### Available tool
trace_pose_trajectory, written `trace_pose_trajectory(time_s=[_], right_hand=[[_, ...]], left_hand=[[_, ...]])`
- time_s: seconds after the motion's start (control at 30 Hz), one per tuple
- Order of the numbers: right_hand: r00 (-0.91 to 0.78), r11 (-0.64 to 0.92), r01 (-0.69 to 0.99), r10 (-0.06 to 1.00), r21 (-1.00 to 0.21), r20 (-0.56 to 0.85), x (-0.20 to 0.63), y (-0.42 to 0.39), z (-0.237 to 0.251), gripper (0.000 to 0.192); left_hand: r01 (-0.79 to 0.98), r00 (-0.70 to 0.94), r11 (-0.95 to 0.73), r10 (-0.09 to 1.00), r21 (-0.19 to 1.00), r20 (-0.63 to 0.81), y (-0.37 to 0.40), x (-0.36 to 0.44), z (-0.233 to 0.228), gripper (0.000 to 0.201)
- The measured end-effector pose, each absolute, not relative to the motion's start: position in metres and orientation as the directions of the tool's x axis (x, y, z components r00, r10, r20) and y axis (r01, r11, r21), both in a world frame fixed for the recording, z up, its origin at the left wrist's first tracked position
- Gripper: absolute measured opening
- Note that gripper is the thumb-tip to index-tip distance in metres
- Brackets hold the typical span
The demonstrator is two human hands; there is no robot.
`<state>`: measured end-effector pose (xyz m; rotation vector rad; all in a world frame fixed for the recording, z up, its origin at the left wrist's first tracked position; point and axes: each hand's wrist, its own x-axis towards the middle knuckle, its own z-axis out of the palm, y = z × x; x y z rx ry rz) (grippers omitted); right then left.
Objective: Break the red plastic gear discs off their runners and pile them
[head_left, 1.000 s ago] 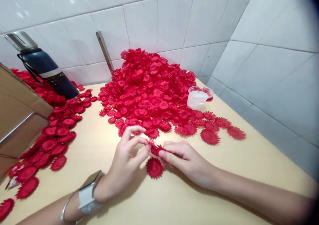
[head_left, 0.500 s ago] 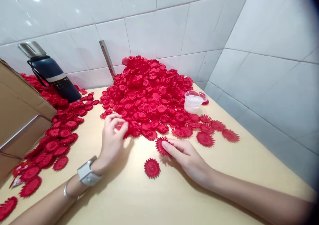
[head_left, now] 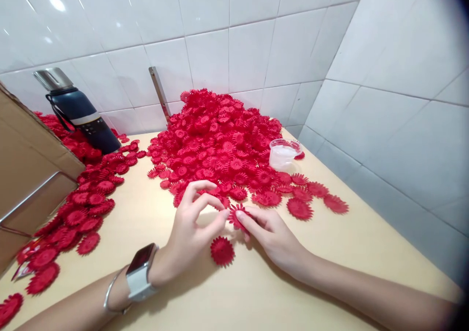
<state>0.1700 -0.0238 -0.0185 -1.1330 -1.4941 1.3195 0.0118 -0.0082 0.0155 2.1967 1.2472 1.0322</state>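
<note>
Between the thumb and fingers of my right hand point(head_left: 273, 235), a red flower-shaped disc point(head_left: 237, 215) with a petalled edge is held just above the table. From the left, my left hand point(head_left: 200, 228) reaches to that same disc, its thumb and index fingertips pinched at the petal edge; the other fingers are curved and raised. Whether a petal lies between those fingertips is hard to make out. A second red disc point(head_left: 222, 251) lies flat on the table just below both hands. Behind them rises a large heap of similar red discs point(head_left: 220, 145).
A clear plastic cup point(head_left: 283, 155) stands at the heap's right side. More red discs point(head_left: 88, 204) spread along the left beside a cardboard box point(head_left: 32, 160) and a dark blue thermos flask point(head_left: 86, 116). A metal strip point(head_left: 159, 94) leans on the tiled wall.
My left hand has moved right and nearer, from the heap's front edge to the disc in my right hand. The right hand keeps its hold, almost still. The view has tilted slightly.
</note>
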Motion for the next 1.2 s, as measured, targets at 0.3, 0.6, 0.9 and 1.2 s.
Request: trace_pose_trajectory(time_s=[0.3,0.6,0.9,1.2], right_hand=[[-0.261,-0.022,0.032,0.965,-0.999,-0.029,0.17,-0.024,-0.02,0.037],[-0.358,-0.004,-0.017,0.934,-1.0,0.002,0.169,-0.024,-0.011,0.028],[-0.239,-0.029,0.025,0.97,-0.999,-0.034,0.17,-0.024,-0.017,0.031],[-0.206,-0.008,0.028,0.978,-1.0,-0.014,0.17,-0.022,-0.017,0.031]], left_hand=[[0.495,0.439,-0.475,0.859,0.727,0.262,-0.006,0.012,0.008,0.007],[0.508,0.44,-0.49,0.855,0.708,0.276,-0.002,0.009,0.013,0.01],[0.601,0.233,-0.513,0.846,0.613,0.48,0.025,0.003,0.012,0.011],[0.697,0.112,-0.46,0.827,0.55,0.551,0.053,-0.019,0.002,0.01]])
